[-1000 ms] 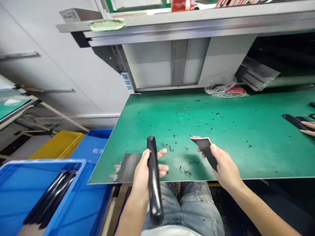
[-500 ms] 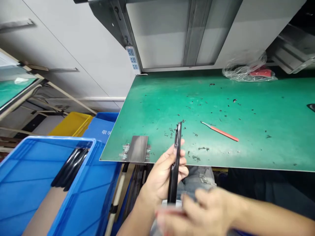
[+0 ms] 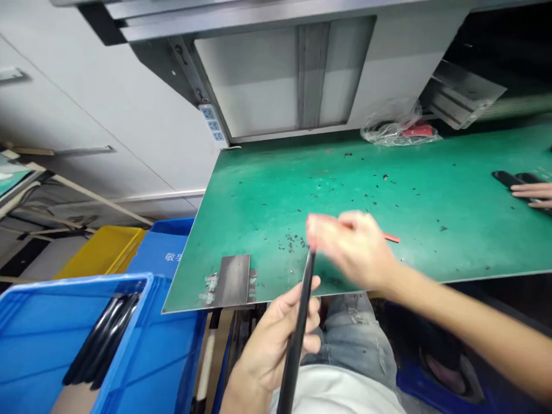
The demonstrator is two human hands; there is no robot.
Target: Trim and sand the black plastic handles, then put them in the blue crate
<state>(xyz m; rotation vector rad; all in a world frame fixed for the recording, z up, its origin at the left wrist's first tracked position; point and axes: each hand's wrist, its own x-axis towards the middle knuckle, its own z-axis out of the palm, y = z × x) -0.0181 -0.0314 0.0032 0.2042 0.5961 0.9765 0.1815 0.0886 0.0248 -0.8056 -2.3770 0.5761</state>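
My left hand point(image 3: 276, 339) is wrapped round a long black strip point(image 3: 297, 339), held tilted with its upper end over the bench edge. At that upper end is my right hand point(image 3: 356, 247), closed and blurred by motion. A red object point(image 3: 311, 230) shows at its fingertips, too smeared to name exactly. Behind the right hand a slim tool with a red handle point(image 3: 391, 237) lies on the green bench top point(image 3: 259, 184), mostly hidden. Small black scraps point(image 3: 295, 241) are scattered near the strip's end.
A dark metal plate point(image 3: 233, 279) is taped at the bench's front left. Left of it, a blue bin point(image 3: 149, 322) holds several black strips point(image 3: 103, 333). A plastic bag point(image 3: 383, 129) lies at the back. At far right, another person's hand point(image 3: 535, 192) touches black parts point(image 3: 509, 179).
My right hand has moved from the lower end of the black strip up to its upper end. The view has shifted, and another person's hand now shows at the right.
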